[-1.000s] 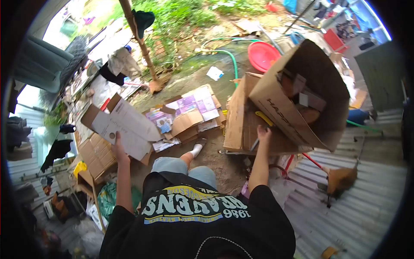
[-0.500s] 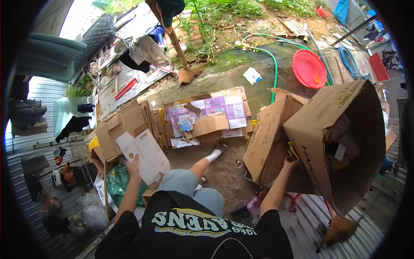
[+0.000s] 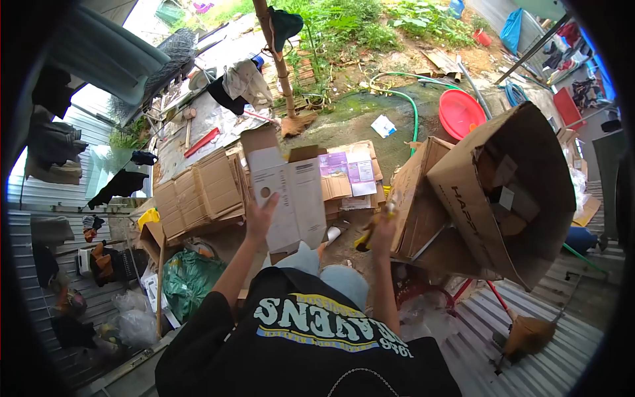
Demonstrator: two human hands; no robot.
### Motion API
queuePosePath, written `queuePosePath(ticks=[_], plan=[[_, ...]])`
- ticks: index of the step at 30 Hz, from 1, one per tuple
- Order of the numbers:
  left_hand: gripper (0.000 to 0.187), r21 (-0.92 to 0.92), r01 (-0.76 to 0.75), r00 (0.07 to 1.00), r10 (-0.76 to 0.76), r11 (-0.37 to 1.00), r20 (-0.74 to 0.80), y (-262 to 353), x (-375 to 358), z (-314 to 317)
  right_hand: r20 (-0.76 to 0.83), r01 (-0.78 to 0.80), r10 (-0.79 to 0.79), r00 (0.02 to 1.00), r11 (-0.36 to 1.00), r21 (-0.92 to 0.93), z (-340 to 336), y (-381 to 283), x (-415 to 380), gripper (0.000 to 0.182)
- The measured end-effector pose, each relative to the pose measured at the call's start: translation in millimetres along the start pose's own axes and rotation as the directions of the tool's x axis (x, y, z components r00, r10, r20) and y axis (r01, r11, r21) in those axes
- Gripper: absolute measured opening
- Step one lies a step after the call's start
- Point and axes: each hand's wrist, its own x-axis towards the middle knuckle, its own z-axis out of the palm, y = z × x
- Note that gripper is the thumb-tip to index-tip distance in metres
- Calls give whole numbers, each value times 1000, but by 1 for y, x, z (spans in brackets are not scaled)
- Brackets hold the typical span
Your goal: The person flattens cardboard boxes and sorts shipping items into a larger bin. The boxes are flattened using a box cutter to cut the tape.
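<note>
My left hand (image 3: 262,215) grips the edge of a white-faced cardboard box (image 3: 289,198) with "Coffee cup" printed on it, held upright in front of my knees with its top flaps spread. In my right hand (image 3: 380,235) is a yellow-and-black hand tool (image 3: 362,242); blur and my fingers hide its exact kind. That hand is to the right of the white-faced box, apart from it. Flattened cardboard (image 3: 198,192) lies in a stack at the left, and more flattened pieces (image 3: 360,173) lie behind the box, some printed purple.
At my right stand a brown carton (image 3: 417,192) and a large open carton (image 3: 473,198) tilted toward me, with scraps inside. A green bag (image 3: 188,278) is on the left. Farther off are a red basin (image 3: 462,114), a green hose (image 3: 415,112) and a wooden post (image 3: 281,73).
My left hand has lifted the white-faced box from the left stack and brought it to the middle. My right hand has moved left from the big carton, carrying the yellow-and-black tool.
</note>
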Motion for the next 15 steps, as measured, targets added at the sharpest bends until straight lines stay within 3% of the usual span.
queuePosePath(ticks=[2, 4, 6, 8, 10, 12, 15], plan=[[24, -42, -66, 997, 68, 997, 31, 12, -21, 8, 156, 41, 1, 988, 964, -262, 35, -50, -30, 24], [24, -114, -50, 994, 61, 992, 93, 30, -45, 13, 294, 365, -246, 924, 798, -480, 54, -63, -49, 24], [23, -157, -109, 988, 124, 982, 93, 55, -69, 15, 341, 430, -284, 896, 751, -502, 64, -91, -70, 23], [21, -218, -56, 994, 76, 974, 83, 75, -94, 14, 390, 487, -312, 866, 701, -521, 62, -103, -88, 22], [20, -165, -165, 984, 174, 972, 39, 91, -116, 10, 398, 544, -371, 839, 599, -588, 57, -106, -103, 23], [19, -249, -150, 985, 166, 957, 41, 95, -133, 7, 394, 543, -373, 840, 577, -610, 50, -116, -119, 21], [18, -219, -125, 989, 138, 968, 46, 108, -153, 0, 374, 545, -397, 838, 574, -611, 41, -129, -142, 20]])
